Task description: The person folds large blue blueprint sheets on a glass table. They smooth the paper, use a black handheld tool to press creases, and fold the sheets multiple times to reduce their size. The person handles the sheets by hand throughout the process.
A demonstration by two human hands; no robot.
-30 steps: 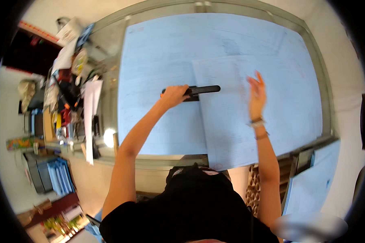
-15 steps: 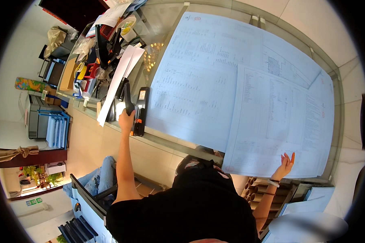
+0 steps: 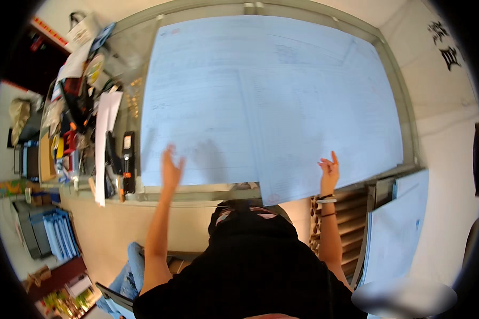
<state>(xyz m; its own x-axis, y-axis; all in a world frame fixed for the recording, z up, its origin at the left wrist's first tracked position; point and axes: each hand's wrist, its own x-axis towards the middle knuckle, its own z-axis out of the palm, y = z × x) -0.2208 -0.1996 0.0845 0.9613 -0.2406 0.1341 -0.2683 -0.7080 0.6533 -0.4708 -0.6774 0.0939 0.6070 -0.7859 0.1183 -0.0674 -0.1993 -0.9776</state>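
Observation:
Two large blue printed sheets lie overlapped on the glass table: the left sheet [image 3: 197,85] partly under the right sheet [image 3: 303,117]. Over the lower part of the left sheet is my left hand [image 3: 171,169], fingers apart and nothing in it, slightly blurred, its shadow to the right. My right hand [image 3: 329,174] hovers at or just above the near part of the right sheet, empty, index finger extended; whether it touches the paper I cannot tell. Left of the sheets lie a black stapler-like tool [image 3: 112,154] and a black handheld device with a small screen [image 3: 128,162].
White paper strips [image 3: 105,143] and a clutter of tools and boxes fill the table's left end. The glass table's frame [image 3: 404,106] rims the sheets. Cardboard tubes [image 3: 351,228] are stacked below at right, beside more blue sheets [image 3: 393,239]. Blue folders [image 3: 61,234] stand at far left.
My left hand has let go of the black stapler-like tool and moved right over the left sheet. My right hand is still over the right sheet. The whole view has turned.

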